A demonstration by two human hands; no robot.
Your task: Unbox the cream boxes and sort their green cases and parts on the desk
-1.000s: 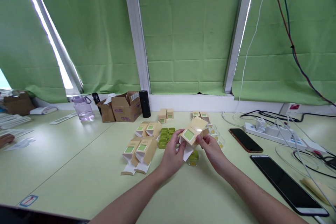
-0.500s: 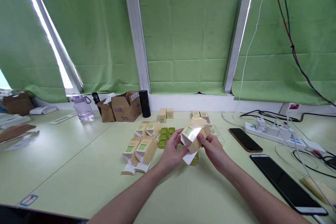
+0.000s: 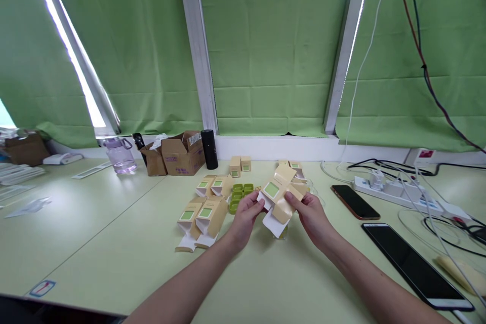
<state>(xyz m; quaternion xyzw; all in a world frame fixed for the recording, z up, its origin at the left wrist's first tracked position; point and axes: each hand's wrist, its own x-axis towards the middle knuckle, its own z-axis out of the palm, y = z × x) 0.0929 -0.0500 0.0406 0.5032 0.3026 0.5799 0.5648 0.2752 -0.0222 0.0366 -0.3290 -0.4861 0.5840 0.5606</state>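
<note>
Above the table I hold a small beige carton (image 3: 280, 188) with a green label and its flaps spread open. My left hand (image 3: 245, 217) pinches its left edge at a white flap. On the other side, my right hand (image 3: 309, 210) grips it with the thumb on the front. Several similar beige boxes (image 3: 210, 215) lie to the left, the nearer ones with their white flaps out. Between them and the carton sit small green containers (image 3: 237, 196). Partly hidden under the carton is another greenish item (image 3: 283, 233).
Two closed small boxes (image 3: 240, 164) stand by the wall, and more boxes (image 3: 296, 168) lie behind the carton. To the right are two phones (image 3: 355, 201), a power strip (image 3: 395, 193) and tangled cables. A brown cardboard box (image 3: 183, 154), black cylinder (image 3: 208, 149) and purple bottle (image 3: 119, 156) stand at back left.
The carton has tilted and looks flatter, with its lower flap more spread. My left fingers have shifted along its left edge. A brown shape at far left has gone from view.
</note>
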